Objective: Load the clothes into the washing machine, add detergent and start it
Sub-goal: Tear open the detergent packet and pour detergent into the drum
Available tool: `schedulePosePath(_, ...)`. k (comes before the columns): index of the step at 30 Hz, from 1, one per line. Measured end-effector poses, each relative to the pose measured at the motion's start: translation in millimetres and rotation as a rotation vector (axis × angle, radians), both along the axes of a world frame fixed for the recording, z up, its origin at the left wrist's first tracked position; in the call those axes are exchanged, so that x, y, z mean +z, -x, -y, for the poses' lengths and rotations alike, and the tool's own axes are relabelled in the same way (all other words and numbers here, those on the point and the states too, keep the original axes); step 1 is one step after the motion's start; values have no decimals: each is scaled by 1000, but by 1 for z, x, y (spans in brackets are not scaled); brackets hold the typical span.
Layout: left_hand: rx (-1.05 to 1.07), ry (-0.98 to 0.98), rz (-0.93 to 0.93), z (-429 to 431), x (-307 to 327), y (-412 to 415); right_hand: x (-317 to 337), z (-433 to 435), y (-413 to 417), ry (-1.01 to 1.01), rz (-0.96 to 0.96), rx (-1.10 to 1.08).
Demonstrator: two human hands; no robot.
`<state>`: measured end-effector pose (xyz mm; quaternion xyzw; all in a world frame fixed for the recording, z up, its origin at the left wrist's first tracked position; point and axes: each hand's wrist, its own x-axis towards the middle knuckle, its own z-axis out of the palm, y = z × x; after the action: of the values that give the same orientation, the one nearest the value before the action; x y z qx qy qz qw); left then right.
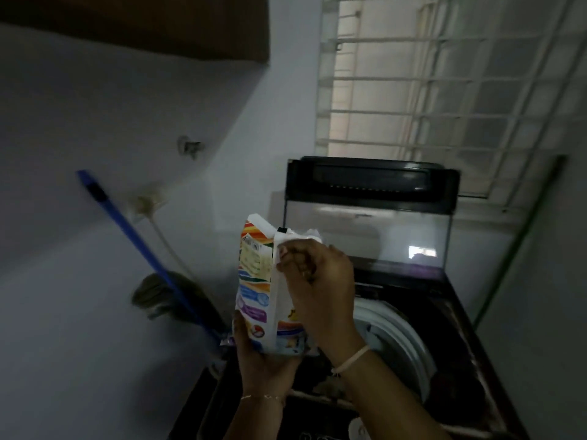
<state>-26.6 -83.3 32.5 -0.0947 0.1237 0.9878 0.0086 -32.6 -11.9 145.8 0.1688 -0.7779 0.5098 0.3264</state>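
Observation:
A colourful detergent packet [254, 281] stands upright in front of me, over the left edge of the top-loading washing machine [451, 328]. My left hand [263, 360] grips the packet from below. My right hand [317, 281] pinches the packet's white upper edge near its torn-open top. The machine's glass lid [368, 192] stands raised at the back. The white drum rim [400, 331] shows to the right of my right arm; what lies inside the drum is dark and mostly hidden by my arms.
A blue-handled mop [149, 252] leans against the white wall to the left of the machine. A wall socket with a cord [146, 204] sits behind the mop. A barred window [428, 84] is behind the machine. A brown cabinet [143, 23] hangs at the upper left.

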Motion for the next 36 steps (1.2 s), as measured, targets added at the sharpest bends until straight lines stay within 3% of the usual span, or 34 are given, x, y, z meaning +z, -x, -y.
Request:
schedulePosePath(4, -119, 37, -25, -8, -12, 3, -1, -27, -7, -33, -89, -225)
schedulePosePath(7, -212, 43, 6, -13, -25, 4, 1, -47, -9, -25, -29, -180)
schedulePosePath(11, -321, 102, 75, -17, -32, 2, 3, -70, -8, -394, 84, -141)
schedulePosePath(13, -360, 125, 111, -19, -35, 2, 3, -77, -9, -486, 135, -137)
schedulePosePath(24, -537, 33, 100, -32, -58, 24, -4, -135, -2, -680, 294, -84)
schedulePosePath(31, -498, 73, 48, -48, -75, 39, -25, -152, 16, -351, 238, 22)
schedulePosePath(36, -473, 111, 44, -50, -89, 50, -38, -163, 29, -437, 290, -23)
